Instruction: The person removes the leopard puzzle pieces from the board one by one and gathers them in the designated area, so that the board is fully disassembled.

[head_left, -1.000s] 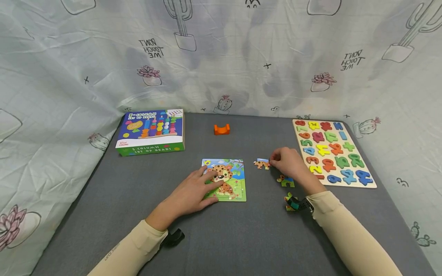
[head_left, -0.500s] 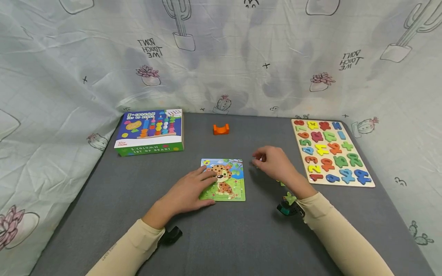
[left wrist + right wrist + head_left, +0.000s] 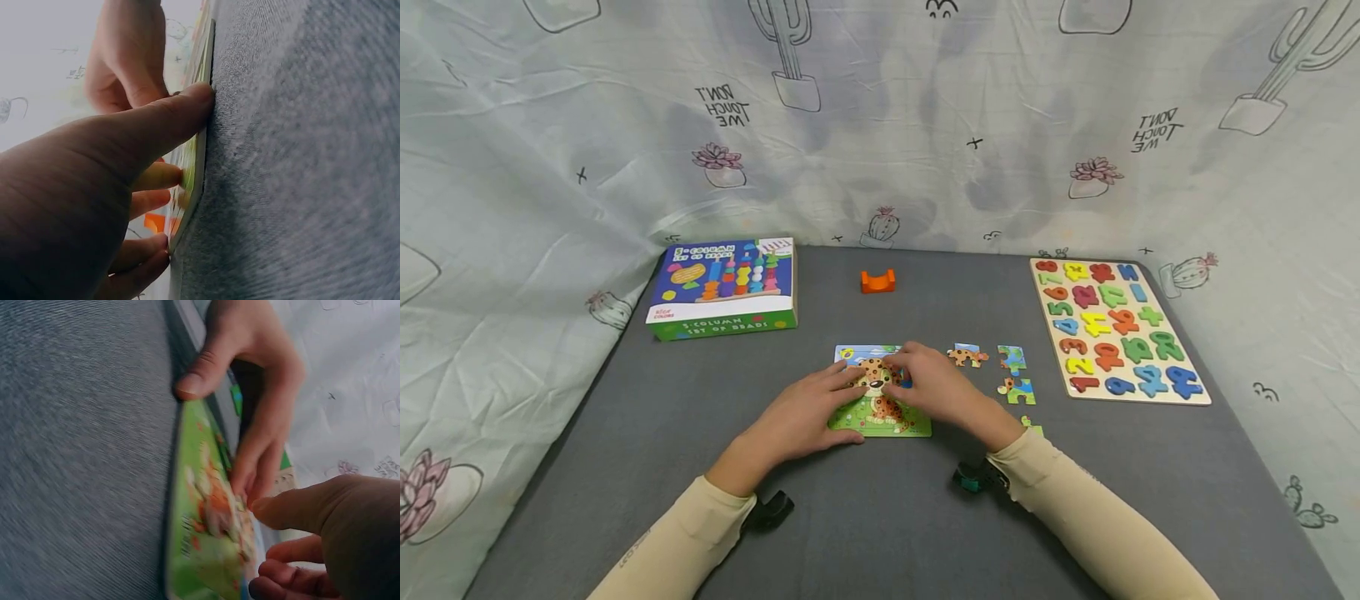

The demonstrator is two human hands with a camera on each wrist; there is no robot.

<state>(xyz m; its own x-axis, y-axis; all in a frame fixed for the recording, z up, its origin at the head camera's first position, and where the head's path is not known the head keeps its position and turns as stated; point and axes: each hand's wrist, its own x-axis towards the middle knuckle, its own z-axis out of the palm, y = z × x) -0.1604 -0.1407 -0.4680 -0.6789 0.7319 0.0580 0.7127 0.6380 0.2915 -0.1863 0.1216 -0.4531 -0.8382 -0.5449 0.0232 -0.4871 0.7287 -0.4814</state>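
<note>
A square leopard jigsaw puzzle (image 3: 880,425) lies on the grey table between both hands. My left hand (image 3: 797,421) rests on its left side, fingers spread over the picture and thumb at the lower edge. Over the upper right part reaches my right hand (image 3: 943,387), its thumb and fingertips apart and touching or close to the picture. In the right wrist view, no piece shows between the right thumb and fingers. Right of the puzzle lie several loose pieces: an orange spotted piece (image 3: 967,356), a blue-green piece (image 3: 1012,358), another piece (image 3: 1019,391) and a partly hidden green piece (image 3: 1032,426).
A wooden number board (image 3: 1120,333) with coloured digits stands at the back right. At the back left is a bead-set box (image 3: 722,287). A small orange block (image 3: 877,282) sits behind the puzzle. A printed curtain (image 3: 880,125) hangs along the table's far edge.
My right hand has moved left from the loose pieces onto the puzzle's upper right part, uncovering the pieces. My left hand has stayed on the puzzle's left side.
</note>
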